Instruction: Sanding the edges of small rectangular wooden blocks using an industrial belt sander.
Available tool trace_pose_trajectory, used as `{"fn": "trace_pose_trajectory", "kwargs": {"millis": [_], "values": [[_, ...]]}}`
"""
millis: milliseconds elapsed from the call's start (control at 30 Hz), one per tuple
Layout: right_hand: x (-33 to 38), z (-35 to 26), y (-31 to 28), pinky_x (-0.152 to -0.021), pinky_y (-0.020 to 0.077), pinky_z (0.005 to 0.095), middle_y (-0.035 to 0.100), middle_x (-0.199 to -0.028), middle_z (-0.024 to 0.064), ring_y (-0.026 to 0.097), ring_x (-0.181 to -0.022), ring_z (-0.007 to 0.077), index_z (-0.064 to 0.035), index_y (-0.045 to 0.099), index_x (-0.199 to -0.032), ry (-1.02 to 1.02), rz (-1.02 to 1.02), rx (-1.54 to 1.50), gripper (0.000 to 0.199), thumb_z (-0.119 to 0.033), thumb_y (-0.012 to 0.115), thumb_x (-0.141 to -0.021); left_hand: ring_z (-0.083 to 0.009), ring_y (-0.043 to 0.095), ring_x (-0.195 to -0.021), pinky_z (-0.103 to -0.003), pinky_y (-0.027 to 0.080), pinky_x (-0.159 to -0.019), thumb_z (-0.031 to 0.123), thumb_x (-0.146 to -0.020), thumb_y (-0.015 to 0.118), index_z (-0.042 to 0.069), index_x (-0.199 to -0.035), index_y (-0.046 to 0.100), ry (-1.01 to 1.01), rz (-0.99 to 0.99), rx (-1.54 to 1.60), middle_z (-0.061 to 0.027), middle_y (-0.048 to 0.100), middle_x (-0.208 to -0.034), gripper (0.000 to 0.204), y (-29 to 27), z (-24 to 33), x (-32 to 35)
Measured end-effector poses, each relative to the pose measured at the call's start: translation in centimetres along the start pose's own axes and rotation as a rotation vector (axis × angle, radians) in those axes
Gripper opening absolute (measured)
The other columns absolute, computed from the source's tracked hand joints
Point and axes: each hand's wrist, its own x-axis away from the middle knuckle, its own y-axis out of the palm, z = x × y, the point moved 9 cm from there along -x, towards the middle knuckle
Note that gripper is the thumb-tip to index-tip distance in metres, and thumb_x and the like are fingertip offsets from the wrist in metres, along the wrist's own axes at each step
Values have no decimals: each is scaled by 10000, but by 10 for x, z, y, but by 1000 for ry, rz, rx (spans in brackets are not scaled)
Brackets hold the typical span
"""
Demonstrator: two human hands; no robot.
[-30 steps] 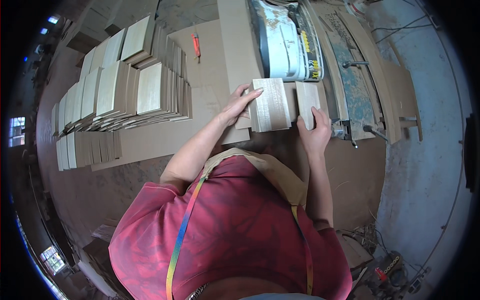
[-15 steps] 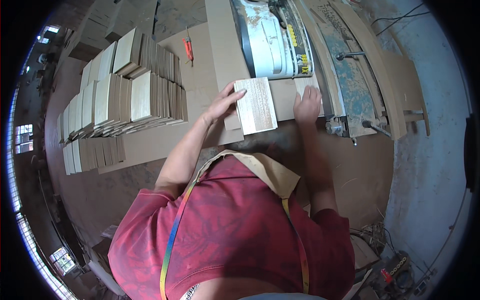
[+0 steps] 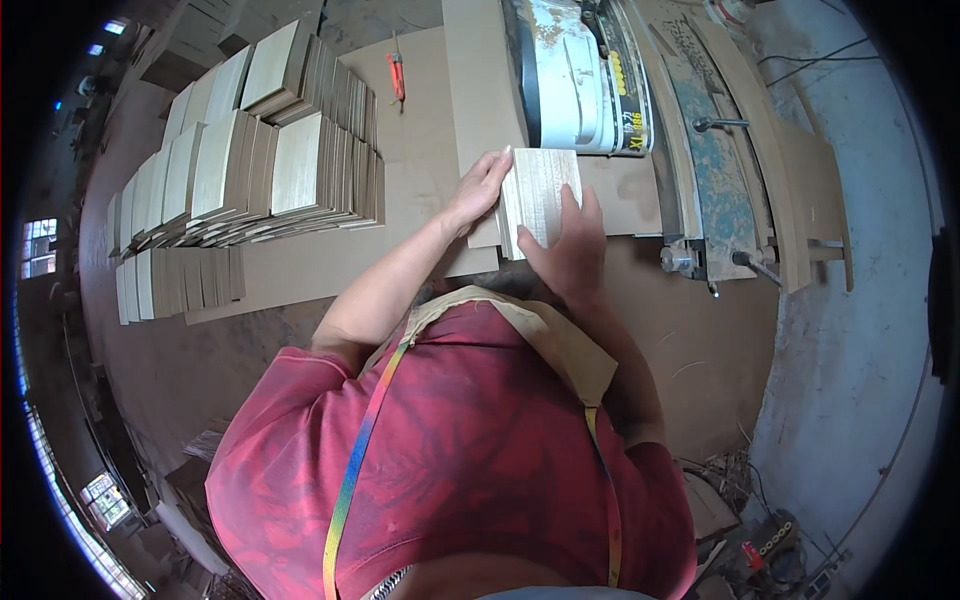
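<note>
A small stack of pale rectangular wooden boards (image 3: 540,185) stands in front of my body, its light grained face toward me. My left hand (image 3: 478,192) grips the stack along its left edge, fingers at the upper left corner. My right hand (image 3: 572,245) is over the stack's lower right part, thumb and fingers spread apart. Its thumb lies near the middle of the face and its fingers near the right edge; whether they press on the wood I cannot tell.
Rows of similar wooden boards (image 3: 245,165) stand stacked at the left on cardboard (image 3: 420,150). A red-handled tool (image 3: 397,77) lies beyond them. A white housing with a black and yellow panel (image 3: 570,80) is ahead. To its right sits a worn blue-green metal machine (image 3: 722,160) with handles.
My right hand has come left from the bench edge by the white housing to the board stack. My left hand and the stack have shifted slightly right in view.
</note>
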Motion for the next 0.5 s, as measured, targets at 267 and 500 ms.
{"fn": "trace_pose_trajectory", "kwargs": {"millis": [267, 500], "values": [[2, 3, -17, -1042, 563, 502, 539, -1545, 324, 635, -1297, 477, 39, 572, -1499, 20, 27, -184, 795, -251, 880, -826, -220, 685, -969, -322, 598, -745, 619, -1107, 561, 79, -1530, 536, 12, -104, 256, -151, 656, -1243, 687, 2, -2, -3], [34, 142, -12, -1079, 551, 538, 592, -1463, 318, 583, -1351, 535, 67, 615, -1428, 263, 3, 282, 690, -267, 842, -869, -245, 700, -996, -360, 613, -766, 438, -1070, 719, 61, -1535, 518, 39, -229, 215, -167, 666, -1267, 632, -13, -7, 1]]}}
